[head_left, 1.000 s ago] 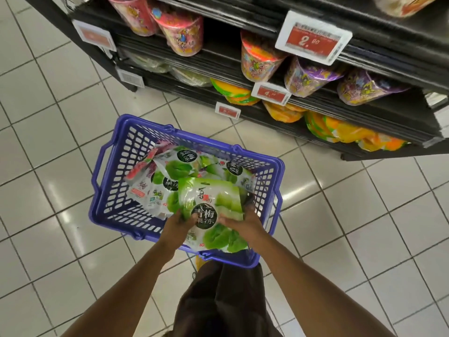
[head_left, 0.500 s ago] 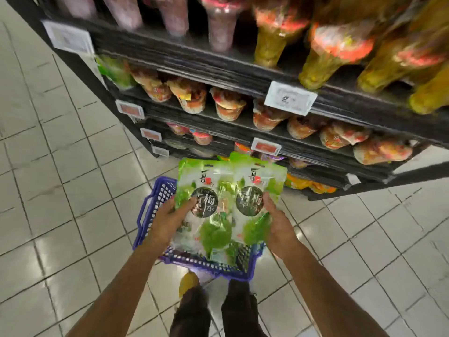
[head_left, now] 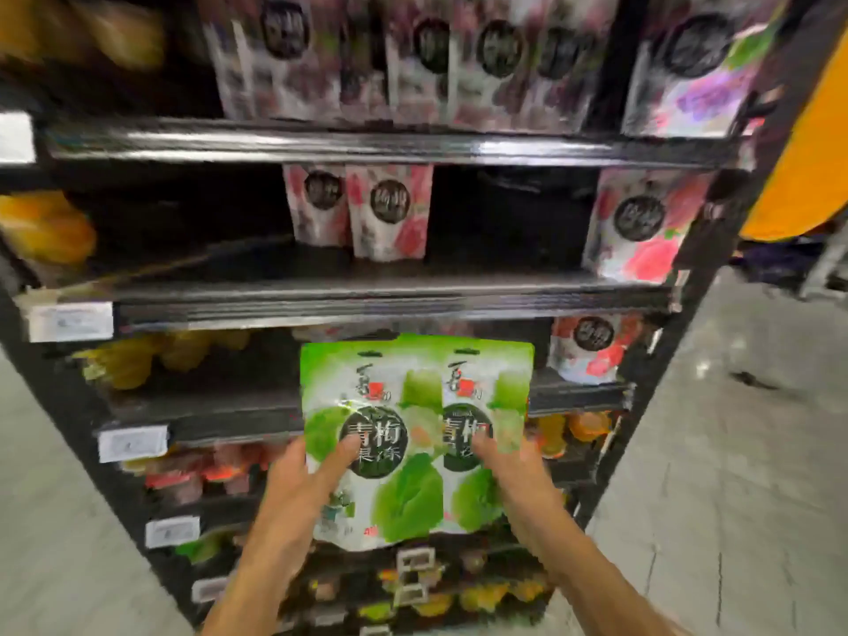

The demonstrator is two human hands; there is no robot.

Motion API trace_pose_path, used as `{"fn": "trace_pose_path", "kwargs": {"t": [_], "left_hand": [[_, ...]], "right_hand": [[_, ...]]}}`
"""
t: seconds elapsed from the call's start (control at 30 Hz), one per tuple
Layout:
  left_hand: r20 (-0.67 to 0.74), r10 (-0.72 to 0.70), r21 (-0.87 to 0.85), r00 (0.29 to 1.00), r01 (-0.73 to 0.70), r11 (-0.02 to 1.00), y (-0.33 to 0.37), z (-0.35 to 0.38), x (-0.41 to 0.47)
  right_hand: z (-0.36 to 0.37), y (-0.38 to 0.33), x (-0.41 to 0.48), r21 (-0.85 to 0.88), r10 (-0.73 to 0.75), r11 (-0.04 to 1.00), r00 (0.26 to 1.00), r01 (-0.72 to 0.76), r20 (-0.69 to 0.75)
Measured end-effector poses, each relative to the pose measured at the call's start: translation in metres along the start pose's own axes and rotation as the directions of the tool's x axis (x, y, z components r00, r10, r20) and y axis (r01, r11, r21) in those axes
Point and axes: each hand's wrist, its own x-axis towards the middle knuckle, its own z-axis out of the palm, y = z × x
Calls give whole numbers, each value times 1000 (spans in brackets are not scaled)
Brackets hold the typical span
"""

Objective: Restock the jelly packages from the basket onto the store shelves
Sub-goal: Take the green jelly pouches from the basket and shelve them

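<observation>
Two green jelly packages (head_left: 415, 433) overlap side by side, upright, in front of the black shelf unit (head_left: 390, 300). My left hand (head_left: 305, 479) grips the left package at its lower edge, thumb on the dark round label. My right hand (head_left: 514, 470) grips the right package the same way. The packages hang level with the third visible shelf (head_left: 220, 406), before a dark gap in it. The basket is out of view.
Pink jelly packages (head_left: 390, 213) stand on the shelf above, with one (head_left: 642, 227) at its right end and one (head_left: 592, 346) to the right of the green ones. Purple packages (head_left: 459, 57) fill the top shelf. Orange jelly cups (head_left: 133, 360) sit at left. Tiled floor (head_left: 734, 429) lies right.
Both hands lifted the two green packages out of the basket and up to shelf height. The view tilted upward, so the basket and floor below dropped out of sight.
</observation>
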Motion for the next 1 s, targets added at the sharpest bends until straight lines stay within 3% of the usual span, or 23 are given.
{"fn": "trace_pose_path", "kwargs": {"t": [0.1, 0.2, 0.3, 0.4, 0.77, 1.0], "left_hand": [[-19, 146, -6, 989, -146, 989, 61, 17, 13], [-19, 254, -52, 967, -254, 966, 114, 36, 20], [-24, 325, -50, 945, -326, 944, 157, 52, 29], [-47, 322, -132, 946, -326, 936, 184, 68, 36], [-44, 326, -242, 944, -327, 914, 253, 133, 64], [-94, 494, -127, 865, -502, 855, 331, 170, 81]], "right_hand": [[-22, -56, -9, -63, -130, 989, 991, 131, 16], [-35, -109, -6, -41, -194, 981, 979, 192, -65], [-53, -153, -5, -135, -399, 915, 903, 380, -161], [-70, -188, -3, -203, -539, 838, 826, 507, -164], [-129, -264, 13, -206, -698, 716, 684, 667, -212], [-169, -343, 55, -170, -756, 654, 636, 737, -153]]}}
